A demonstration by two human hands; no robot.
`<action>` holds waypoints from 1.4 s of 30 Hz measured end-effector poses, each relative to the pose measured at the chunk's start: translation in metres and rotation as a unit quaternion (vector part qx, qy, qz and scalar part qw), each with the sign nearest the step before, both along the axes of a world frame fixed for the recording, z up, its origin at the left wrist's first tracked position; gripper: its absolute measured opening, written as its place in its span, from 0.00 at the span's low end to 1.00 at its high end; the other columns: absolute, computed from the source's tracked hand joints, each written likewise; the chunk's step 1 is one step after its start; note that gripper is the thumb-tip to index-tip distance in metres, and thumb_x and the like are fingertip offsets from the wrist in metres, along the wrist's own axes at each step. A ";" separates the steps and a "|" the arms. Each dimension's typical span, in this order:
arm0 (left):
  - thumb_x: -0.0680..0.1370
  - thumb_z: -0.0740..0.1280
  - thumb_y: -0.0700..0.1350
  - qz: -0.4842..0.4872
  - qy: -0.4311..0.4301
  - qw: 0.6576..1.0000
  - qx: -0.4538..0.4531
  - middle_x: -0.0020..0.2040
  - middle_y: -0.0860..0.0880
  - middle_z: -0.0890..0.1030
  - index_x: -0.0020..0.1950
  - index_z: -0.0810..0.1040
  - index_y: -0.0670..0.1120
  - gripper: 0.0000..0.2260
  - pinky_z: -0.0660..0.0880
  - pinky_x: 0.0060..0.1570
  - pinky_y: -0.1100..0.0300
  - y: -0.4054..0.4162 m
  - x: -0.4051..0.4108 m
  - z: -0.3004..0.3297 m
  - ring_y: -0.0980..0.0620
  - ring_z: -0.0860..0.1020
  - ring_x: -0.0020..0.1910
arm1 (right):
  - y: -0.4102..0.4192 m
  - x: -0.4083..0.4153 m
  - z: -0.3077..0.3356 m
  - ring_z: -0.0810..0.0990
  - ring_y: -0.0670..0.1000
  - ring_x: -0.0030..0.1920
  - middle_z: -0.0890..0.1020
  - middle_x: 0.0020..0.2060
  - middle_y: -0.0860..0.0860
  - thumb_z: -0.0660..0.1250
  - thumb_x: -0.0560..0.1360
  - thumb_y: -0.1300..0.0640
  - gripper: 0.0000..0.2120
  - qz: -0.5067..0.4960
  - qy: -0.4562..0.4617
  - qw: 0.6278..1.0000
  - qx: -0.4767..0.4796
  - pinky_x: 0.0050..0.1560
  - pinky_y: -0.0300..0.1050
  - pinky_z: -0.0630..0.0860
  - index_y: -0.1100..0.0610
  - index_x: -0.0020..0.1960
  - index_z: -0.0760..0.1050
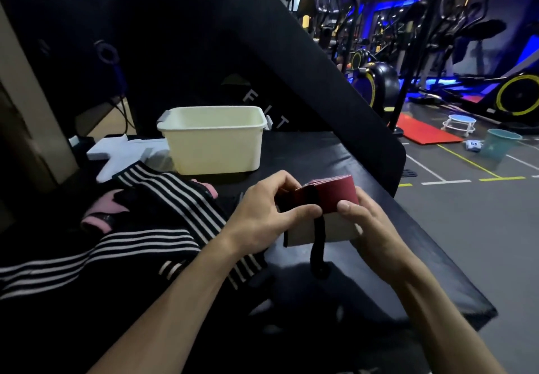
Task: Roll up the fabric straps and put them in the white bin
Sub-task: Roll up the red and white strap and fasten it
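Pinched between both hands above the dark padded bench [335, 152]: a red strap roll [331, 195], wound into a tight wad with its layered edges showing at the top. Left hand [268, 210] closed on the roll's near-left side, thumb laid across the front and fingers curled over the top. Right hand [370, 225] clamped on the right side, thumb pressed flat against the red face, remaining fingers tucked behind and beneath. Running across the roll and hanging down below it, a black loop [318, 245], its lower end curling just over the bench surface. Below the roll, between the two hands, a pale flat panel [303, 235]; whether part of the same strap, impossible to tell. To the left on the bench, well apart from the grip, a heap of black-and-white striped straps [163, 198] sprawling unrolled, with pink fabric [99, 213] poking out among them. Farther back, beyond the heap and the hands, the white bin [215, 143] standing upright, open-topped, nothing visible inside from this angle. Just left of the bin, some white flat pieces [116, 152] on the bench. Off to the right, on the gym floor, exercise machines [513, 93], a red mat [423, 128] and a teal basket [498, 146].
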State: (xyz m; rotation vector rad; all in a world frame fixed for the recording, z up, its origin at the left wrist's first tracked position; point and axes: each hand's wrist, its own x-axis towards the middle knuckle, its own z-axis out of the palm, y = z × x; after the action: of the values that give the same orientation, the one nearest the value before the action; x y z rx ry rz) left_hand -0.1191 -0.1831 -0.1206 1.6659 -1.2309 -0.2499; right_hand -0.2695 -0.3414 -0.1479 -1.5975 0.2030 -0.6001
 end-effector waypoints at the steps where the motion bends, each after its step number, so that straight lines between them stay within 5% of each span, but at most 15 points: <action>1: 0.71 0.79 0.59 0.018 -0.004 1.000 -0.006 0.43 0.54 0.84 0.49 0.79 0.52 0.16 0.79 0.48 0.57 0.003 -0.003 -0.001 0.56 0.82 0.44 | 0.002 0.001 0.000 0.81 0.60 0.62 0.83 0.60 0.59 0.71 0.72 0.44 0.26 0.015 0.004 1.000 -0.008 0.62 0.61 0.77 0.54 0.67 0.75; 7: 0.71 0.78 0.59 0.097 -0.066 0.992 -0.048 0.44 0.56 0.82 0.49 0.79 0.52 0.16 0.76 0.46 0.63 0.006 -0.005 -0.017 0.57 0.80 0.46 | 0.008 0.012 -0.009 0.84 0.52 0.59 0.85 0.57 0.53 0.73 0.76 0.55 0.18 0.022 0.009 0.997 -0.067 0.54 0.41 0.79 0.53 0.65 0.79; 13: 0.75 0.78 0.50 0.008 -0.080 0.997 0.003 0.51 0.61 0.82 0.59 0.81 0.57 0.14 0.74 0.60 0.60 0.012 0.014 -0.017 0.58 0.79 0.56 | -0.004 0.010 -0.018 0.83 0.58 0.61 0.84 0.58 0.57 0.74 0.73 0.48 0.24 -0.025 -0.023 0.999 -0.043 0.61 0.53 0.78 0.57 0.66 0.77; 23: 0.73 0.78 0.45 -0.026 0.074 0.995 -0.062 0.44 0.54 0.84 0.51 0.83 0.50 0.09 0.76 0.53 0.60 0.009 0.005 -0.020 0.57 0.82 0.46 | 0.007 0.001 -0.021 0.79 0.64 0.65 0.81 0.62 0.64 0.68 0.75 0.46 0.27 0.060 -0.046 0.996 0.047 0.69 0.64 0.73 0.63 0.67 0.76; 26: 0.70 0.78 0.46 -0.052 0.126 0.988 -0.071 0.43 0.49 0.83 0.53 0.81 0.44 0.14 0.77 0.47 0.65 0.007 0.000 -0.019 0.55 0.81 0.42 | 0.013 0.003 -0.021 0.76 0.60 0.66 0.76 0.65 0.65 0.61 0.79 0.40 0.33 0.177 -0.040 0.971 0.157 0.75 0.63 0.66 0.65 0.72 0.71; 29: 0.70 0.78 0.47 -0.070 0.147 0.985 -0.061 0.48 0.44 0.84 0.58 0.80 0.44 0.19 0.78 0.48 0.65 0.006 0.000 -0.022 0.51 0.82 0.45 | 0.017 0.003 -0.020 0.79 0.56 0.65 0.79 0.65 0.60 0.59 0.79 0.39 0.31 0.198 -0.024 0.956 0.215 0.64 0.51 0.76 0.61 0.70 0.76; 32: 0.70 0.77 0.48 -0.077 0.141 0.985 -0.062 0.51 0.48 0.86 0.58 0.81 0.46 0.18 0.78 0.51 0.64 0.008 -0.001 -0.024 0.53 0.84 0.52 | 0.017 0.001 -0.018 0.80 0.53 0.66 0.81 0.66 0.57 0.51 0.82 0.42 0.28 0.186 -0.036 0.959 0.212 0.62 0.46 0.78 0.57 0.68 0.79; 35: 0.67 0.79 0.51 -0.038 0.120 0.988 -0.091 0.49 0.49 0.86 0.55 0.83 0.48 0.18 0.79 0.53 0.62 0.010 -0.001 -0.024 0.54 0.84 0.51 | 0.019 0.005 -0.017 0.80 0.54 0.66 0.81 0.65 0.59 0.64 0.79 0.39 0.27 0.118 -0.043 0.975 0.185 0.60 0.46 0.79 0.57 0.67 0.79; 39: 0.63 0.81 0.59 0.013 0.101 0.991 -0.091 0.47 0.50 0.86 0.51 0.83 0.54 0.20 0.80 0.55 0.54 0.011 0.006 -0.029 0.53 0.84 0.48 | 0.017 0.007 -0.021 0.82 0.48 0.54 0.83 0.59 0.55 0.63 0.81 0.47 0.18 0.001 -0.049 0.992 0.112 0.48 0.39 0.80 0.54 0.67 0.74; 42: 0.61 0.81 0.63 0.040 0.089 0.991 -0.092 0.46 0.52 0.85 0.49 0.82 0.55 0.22 0.80 0.53 0.54 0.009 0.005 -0.032 0.53 0.84 0.46 | 0.013 0.007 -0.025 0.76 0.46 0.40 0.80 0.45 0.49 0.67 0.79 0.46 0.12 -0.033 -0.049 0.997 0.059 0.39 0.39 0.75 0.52 0.57 0.73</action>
State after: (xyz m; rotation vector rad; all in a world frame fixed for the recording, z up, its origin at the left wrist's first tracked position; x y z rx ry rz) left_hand -0.1143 -0.1736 -0.1524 1.4959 -1.0195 -0.2233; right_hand -0.2621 -0.3287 -0.1725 -1.4486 0.2151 -0.7041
